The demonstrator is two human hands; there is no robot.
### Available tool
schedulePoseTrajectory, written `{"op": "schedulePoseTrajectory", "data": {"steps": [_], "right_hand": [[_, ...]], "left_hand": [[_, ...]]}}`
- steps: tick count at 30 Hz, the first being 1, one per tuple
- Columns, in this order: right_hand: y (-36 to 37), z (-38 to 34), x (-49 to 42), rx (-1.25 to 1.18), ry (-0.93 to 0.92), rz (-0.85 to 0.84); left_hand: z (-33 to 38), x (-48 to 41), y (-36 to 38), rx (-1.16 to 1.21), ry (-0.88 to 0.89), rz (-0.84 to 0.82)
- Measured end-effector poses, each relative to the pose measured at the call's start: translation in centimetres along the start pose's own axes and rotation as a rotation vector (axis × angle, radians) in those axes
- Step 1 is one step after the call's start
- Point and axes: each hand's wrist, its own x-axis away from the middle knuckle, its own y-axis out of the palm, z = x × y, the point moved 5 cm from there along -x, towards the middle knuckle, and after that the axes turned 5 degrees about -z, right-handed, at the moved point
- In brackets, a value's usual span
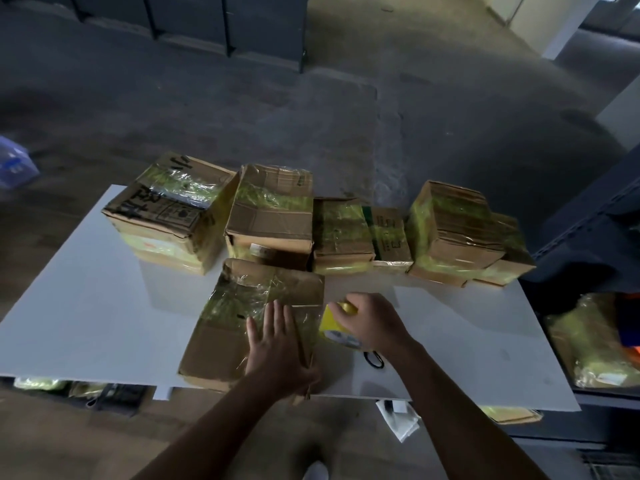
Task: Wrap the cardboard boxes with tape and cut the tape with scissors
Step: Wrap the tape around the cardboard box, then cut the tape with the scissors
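The left hand (277, 344) lies flat on the box (225, 344) at the near edge of the white surface (86, 306). Its fingers are straight, spread and pointing far, and the palm presses the box's right part. The right hand (372, 323) has its fingers curled over a yellow roll (332, 323) of tape and grips it from above.

The roll sits just right of the box, close against its right side. Whether a strip already runs from roll to cardboard cannot be told. The box's long axis runs near to far, leaning a little to the right at the far end. A shiny band of tape already crosses the far half of its top from left to right.

So the roll lies right of the box and the right hand is the nearer one. To lay the next band, the roll would likely travel leftward over the top, across the long axis, while the left hand pins the box.

A black loop (374, 360), probably a scissors handle, shows on the surface just near of the right wrist. The rest of it is hidden under the arm.

A row of boxes (273, 216) with tape on them stands along the far edge.
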Motion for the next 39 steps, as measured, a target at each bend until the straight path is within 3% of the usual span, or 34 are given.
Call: {"op": "schedulePoseTrajectory", "data": {"steps": [3,7,19,27,39], "right_hand": [[1.1,2.9,1.3,0.063,0.117,-0.01],[3.8,4.7,2.3,-0.036,0.219,-0.079],[10.7,3.0,3.4,-0.1,0.222,-0.423],[10.4,1.9,3.6,-0.067,0.22,-0.428],[10.2,0.0,3.9,-0.059,0.287,-0.506]], "left_hand": [[0.1,0.2,0.0,-0.036,0.022,-0.017],[0.7,0.5,-0.4,-0.064,0.022,-0.025],[-1.2,4.8,-0.3,-0.17,0.04,0.101],[-2.5,4.5,0.5,-0.196,0.083,0.042],[-6.2,4.9,0.1,-0.208,0.291,-0.037]]}}
